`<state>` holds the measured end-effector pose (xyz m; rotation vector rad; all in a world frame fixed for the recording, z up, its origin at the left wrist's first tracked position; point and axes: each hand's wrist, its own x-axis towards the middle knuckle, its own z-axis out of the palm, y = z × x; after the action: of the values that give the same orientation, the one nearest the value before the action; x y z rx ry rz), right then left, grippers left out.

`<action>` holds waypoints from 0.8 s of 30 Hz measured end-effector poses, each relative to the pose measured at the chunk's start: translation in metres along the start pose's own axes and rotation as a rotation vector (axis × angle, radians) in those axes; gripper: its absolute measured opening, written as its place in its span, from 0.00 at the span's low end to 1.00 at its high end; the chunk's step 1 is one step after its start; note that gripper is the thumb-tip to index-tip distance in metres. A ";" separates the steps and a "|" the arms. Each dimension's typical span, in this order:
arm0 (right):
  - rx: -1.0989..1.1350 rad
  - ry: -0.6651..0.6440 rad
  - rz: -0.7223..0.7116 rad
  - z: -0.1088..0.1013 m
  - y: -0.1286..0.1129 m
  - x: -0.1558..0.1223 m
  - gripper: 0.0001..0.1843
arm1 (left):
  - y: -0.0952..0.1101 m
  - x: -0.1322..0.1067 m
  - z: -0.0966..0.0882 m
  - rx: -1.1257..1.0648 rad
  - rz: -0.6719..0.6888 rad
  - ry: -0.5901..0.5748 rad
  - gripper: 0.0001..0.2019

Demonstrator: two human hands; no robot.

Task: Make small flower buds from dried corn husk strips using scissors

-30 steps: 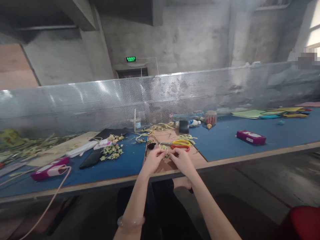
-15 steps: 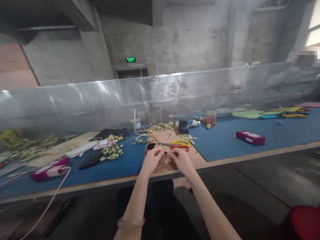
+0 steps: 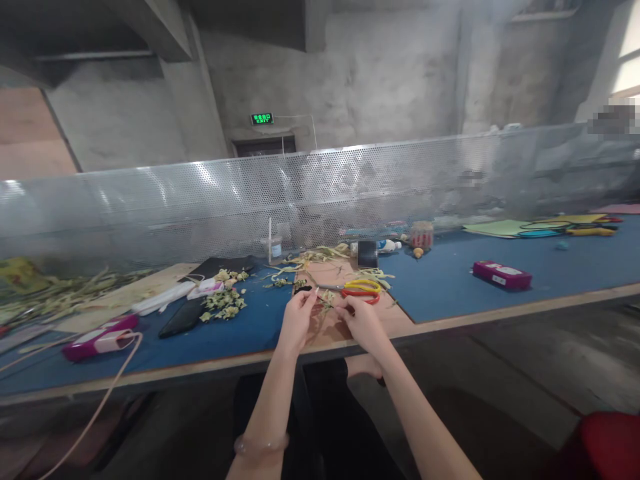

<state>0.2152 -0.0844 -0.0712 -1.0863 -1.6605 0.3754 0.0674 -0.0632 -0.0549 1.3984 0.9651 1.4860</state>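
Note:
My left hand [image 3: 297,318] and my right hand [image 3: 363,321] are raised just above a brown board [image 3: 395,315] at the near edge of the blue table [image 3: 450,280]. Both pinch with closed fingers a small yellow-green plant piece [image 3: 327,300] stretched between them. The left hand is lifted a little higher than the right. Yellow and red scissors [image 3: 360,289] lie on the board just behind my right hand. More plant scraps [image 3: 224,303] are heaped left of the board.
A perforated metal screen [image 3: 320,193] runs along the table's far side. A magenta case [image 3: 502,274] lies at the right, another magenta case [image 3: 97,339] with a cable at the left, beside a black phone [image 3: 183,318]. A cup with straw [image 3: 271,247], a bottle and a red-white jar [image 3: 421,235] stand at the back.
My left hand has risen and pulled slightly left, away from my right hand, drawing the plant piece out between them. The right hand stays almost where it was.

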 end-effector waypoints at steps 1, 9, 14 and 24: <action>-0.009 0.003 -0.001 0.000 -0.001 0.000 0.08 | 0.000 0.000 0.000 -0.021 -0.002 0.008 0.15; -0.033 0.037 -0.055 0.003 0.002 -0.003 0.08 | -0.001 0.003 -0.004 -0.085 -0.017 0.013 0.16; -0.158 0.102 -0.047 0.006 -0.003 -0.006 0.08 | -0.004 0.002 -0.002 -0.027 -0.007 0.030 0.15; -0.086 0.148 0.000 0.008 0.002 0.002 0.10 | 0.000 -0.002 0.000 0.043 -0.015 -0.067 0.10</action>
<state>0.2096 -0.0793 -0.0745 -1.1499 -1.5570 0.2192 0.0675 -0.0650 -0.0561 1.4595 0.9690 1.4065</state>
